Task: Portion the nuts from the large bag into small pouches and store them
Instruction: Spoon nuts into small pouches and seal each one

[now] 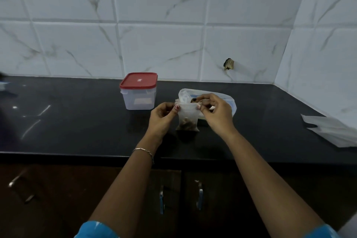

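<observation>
Small pouch (188, 113): hanging mid-frame, nuts (186, 124) sitting low.
Left hand (161, 118): fingers pinching its top corner.
Right hand (216, 115): fingers pinching the opposite corner, probably stretching the seal.

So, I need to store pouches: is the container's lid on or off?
On: the red lid sits level atop the clear container.

glossy black counter (77, 121), clear plastic pouch (188, 116)

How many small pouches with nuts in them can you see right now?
1. The small pouch is pinched at its top corners by the left hand and right hand, before the large bag. More may be hidden in the lidded container.
</observation>
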Demonstrator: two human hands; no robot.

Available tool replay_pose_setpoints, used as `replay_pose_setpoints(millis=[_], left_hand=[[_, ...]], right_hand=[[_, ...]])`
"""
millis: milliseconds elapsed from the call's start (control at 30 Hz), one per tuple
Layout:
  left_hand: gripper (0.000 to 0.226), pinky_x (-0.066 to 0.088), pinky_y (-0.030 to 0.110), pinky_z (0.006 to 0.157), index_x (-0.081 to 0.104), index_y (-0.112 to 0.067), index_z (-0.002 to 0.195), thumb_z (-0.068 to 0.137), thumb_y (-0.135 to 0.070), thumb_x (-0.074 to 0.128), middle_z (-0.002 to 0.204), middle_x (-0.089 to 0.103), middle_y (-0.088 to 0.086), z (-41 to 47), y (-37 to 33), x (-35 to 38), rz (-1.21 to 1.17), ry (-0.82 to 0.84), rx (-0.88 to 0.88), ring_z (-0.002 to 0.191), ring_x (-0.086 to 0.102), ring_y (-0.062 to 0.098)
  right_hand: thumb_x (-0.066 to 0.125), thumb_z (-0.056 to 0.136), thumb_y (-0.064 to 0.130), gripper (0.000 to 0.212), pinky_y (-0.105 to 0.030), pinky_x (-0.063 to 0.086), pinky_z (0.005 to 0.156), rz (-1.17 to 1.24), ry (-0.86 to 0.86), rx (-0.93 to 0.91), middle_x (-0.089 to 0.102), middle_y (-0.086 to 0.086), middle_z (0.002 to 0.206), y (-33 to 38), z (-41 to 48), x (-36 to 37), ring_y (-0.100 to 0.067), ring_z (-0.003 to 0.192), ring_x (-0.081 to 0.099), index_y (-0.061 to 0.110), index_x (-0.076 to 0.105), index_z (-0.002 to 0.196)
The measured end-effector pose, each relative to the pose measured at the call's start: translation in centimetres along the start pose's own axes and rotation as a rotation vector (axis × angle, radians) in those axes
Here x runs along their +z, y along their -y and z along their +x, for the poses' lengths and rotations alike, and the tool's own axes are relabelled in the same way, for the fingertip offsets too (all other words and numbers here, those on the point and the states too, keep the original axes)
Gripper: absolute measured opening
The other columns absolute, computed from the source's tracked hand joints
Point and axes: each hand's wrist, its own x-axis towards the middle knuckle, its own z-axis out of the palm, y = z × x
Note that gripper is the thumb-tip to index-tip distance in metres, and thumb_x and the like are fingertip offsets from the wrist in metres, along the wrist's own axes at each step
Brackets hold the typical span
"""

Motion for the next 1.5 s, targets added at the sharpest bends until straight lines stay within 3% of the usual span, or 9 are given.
replay_pose_setpoints(millis=[167, 300, 533, 767, 967, 1200, 1267, 1367, 1500], left_hand=[[0.019, 0.052, 0.014, 0.065, 0.067, -0.007, 0.104, 0.089, -0.018, 0.067, 0.1, 0.07, 0.003, -0.1, -0.5, 0.0, -0.006, -0.071, -0.023, 0.088, 0.066, 0.005], [0.02, 0.053, 0.015, 0.064, 0.067, -0.005, 0.104, 0.089, -0.018, 0.066, 0.098, 0.07, 0.002, -0.1, -0.4, 0.1, -0.009, -0.048, -0.028, 0.086, 0.068, 0.004], [0.015, 0.056, 0.024, 0.081, 0.067, -0.006, 0.101, 0.091, -0.017, 0.064, 0.1, 0.071, 0.004, 0.1, -0.2, 0.1, -0.03, -0.024, -0.041, 0.094, 0.068, 0.009], [0.028, 0.052, 0.012, 0.072, 0.066, -0.003, 0.111, 0.09, -0.02, 0.066, 0.105, 0.07, 0.004, 0.3, 0.0, 0.3, -0.003, -0.033, -0.017, 0.093, 0.068, 0.004], [0.026, 0.055, 0.018, 0.078, 0.065, -0.006, 0.111, 0.09, -0.021, 0.065, 0.109, 0.069, 0.002, 0.6, 0.6, 0.4, 0.081, 0.026, 0.0, 0.101, 0.067, 0.011], [0.026, 0.055, 0.029, 0.087, 0.066, -0.003, 0.111, 0.09, -0.018, 0.066, 0.109, 0.069, 0.008, 0.6, 0.3, 0.1, 0.042, 0.016, 0.0, 0.103, 0.067, 0.017], [0.024, 0.056, 0.031, 0.088, 0.067, -0.005, 0.11, 0.09, -0.019, 0.066, 0.11, 0.069, 0.008, 0.5, 0.2, 0.1, 0.037, 0.037, -0.013, 0.103, 0.067, 0.018], [0.014, 0.057, 0.031, 0.084, 0.068, -0.012, 0.102, 0.09, -0.018, 0.066, 0.105, 0.07, 0.005, 0.1, -0.3, 0.4, 0.028, 0.074, -0.034, 0.099, 0.068, 0.016], [0.006, 0.057, 0.027, 0.072, 0.068, -0.016, 0.094, 0.088, -0.017, 0.067, 0.097, 0.069, -0.001, -0.3, -0.8, 0.6, 0.03, 0.089, -0.069, 0.088, 0.068, 0.01]], right_hand=[[0.075, 0.083, 0.011, 0.012, -0.017, 0.054, 0.078, 0.354, -0.094, 0.22, 0.074, 0.003, 0.094, 0.4, -0.4, 0.8, -0.005, 0.088, 0.069, 0.016, 0.071, 0.093], [0.069, 0.089, 0.021, 0.007, -0.022, 0.051, 0.086, 0.368, -0.084, 0.32, 0.07, 0.004, 0.099, -0.6, -1.3, 2.5, -0.009, 0.095, 0.065, 0.017, 0.071, 0.095], [0.071, 0.088, 0.021, 0.01, -0.021, 0.053, 0.084, 0.497, -0.192, 0.337, 0.071, 0.0, 0.096, -0.4, -1.7, 3.2, -0.009, 0.09, 0.063, 0.015, 0.072, 0.095], [0.071, 0.087, 0.013, 0.003, -0.02, 0.051, 0.078, 0.567, -0.22, 0.359, 0.068, -0.01, 0.1, -0.6, -1.7, 3.2, -0.015, 0.092, 0.061, 0.011, 0.068, 0.087], [0.069, 0.088, 0.011, 0.006, -0.031, 0.055, 0.082, 0.48, -0.227, 0.302, 0.068, -0.015, 0.1, -0.7, -1.8, 3.6, -0.015, 0.087, 0.06, 0.005, 0.067, 0.088], [0.067, 0.091, 0.019, 0.021, -0.012, 0.051, 0.068, 0.518, -0.136, 0.298, 0.069, -0.003, 0.099, -0.4, -1.9, 3.5, -0.004, 0.087, 0.065, 0.004, 0.068, 0.106], [0.068, 0.09, 0.019, 0.022, -0.019, 0.056, 0.07, 0.55, -0.069, 0.324, 0.07, -0.002, 0.099, -0.4, -2.0, 3.6, -0.003, 0.087, 0.068, 0.006, 0.068, 0.108], [0.069, 0.09, 0.022, 0.018, -0.043, 0.059, 0.083, 0.52, -0.033, 0.34, 0.072, -0.006, 0.104, -0.8, -2.0, 3.7, -0.02, 0.098, 0.069, 0.012, 0.07, 0.104], [0.067, 0.091, 0.021, 0.016, -0.047, 0.059, 0.083, 0.511, -0.033, 0.324, 0.071, -0.008, 0.104, -0.8, -2.0, 3.7, -0.023, 0.097, 0.07, 0.012, 0.069, 0.103]])
